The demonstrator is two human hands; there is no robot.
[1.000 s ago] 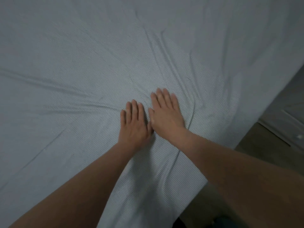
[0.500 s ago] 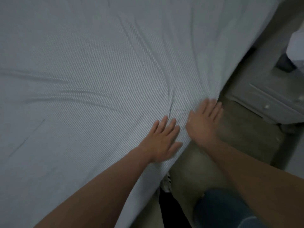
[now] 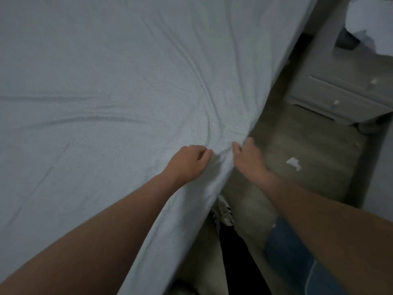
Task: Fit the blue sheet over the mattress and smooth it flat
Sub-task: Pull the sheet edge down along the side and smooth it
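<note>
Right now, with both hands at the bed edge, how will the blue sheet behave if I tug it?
Probably floppy: the blue sheet bunches into creases near the left hand and right hand. Likely light, since it drapes loosely over the edge. Tugging should shift the wrinkles rather than slide it whole.

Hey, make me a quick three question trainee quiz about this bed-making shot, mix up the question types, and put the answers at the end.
1. True or false: the left hand lies flat with straight fingers on the pale blue striped fitted sheet.
2. Where is the right hand? A) mid-mattress B) at the bed's side edge C) on the grey wooden nightstand
3. Fill in: creases in the sheet fan out from the ___.

Key: 1 false, its fingers are curled into the fabric. 2 B. 3 hands.
</note>
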